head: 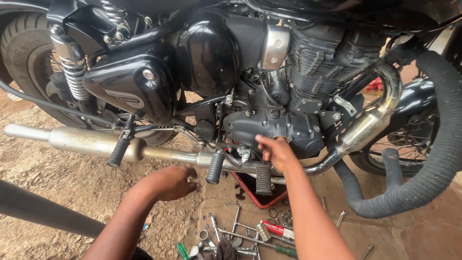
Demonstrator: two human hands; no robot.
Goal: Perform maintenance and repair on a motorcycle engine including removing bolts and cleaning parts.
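Right hand [274, 151] fingertips on ribbed black engine case [276, 127]

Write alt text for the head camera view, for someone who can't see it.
A person's right hand reaches to the black motorcycle engine case above the exhaust pipe, while the left hand rests low near the dirt ground. Hand tools lie scattered below, beside a red tray.

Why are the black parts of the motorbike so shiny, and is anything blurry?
In the head view, soft daylight puts pale glare on the black side cover and the round cover; the exhaust pipe gleams dully. The engine is sharp, the right hand on it slightly smeared, the left hand clear. Shade under the bike darkens the red tray. The hose bows at the edge.
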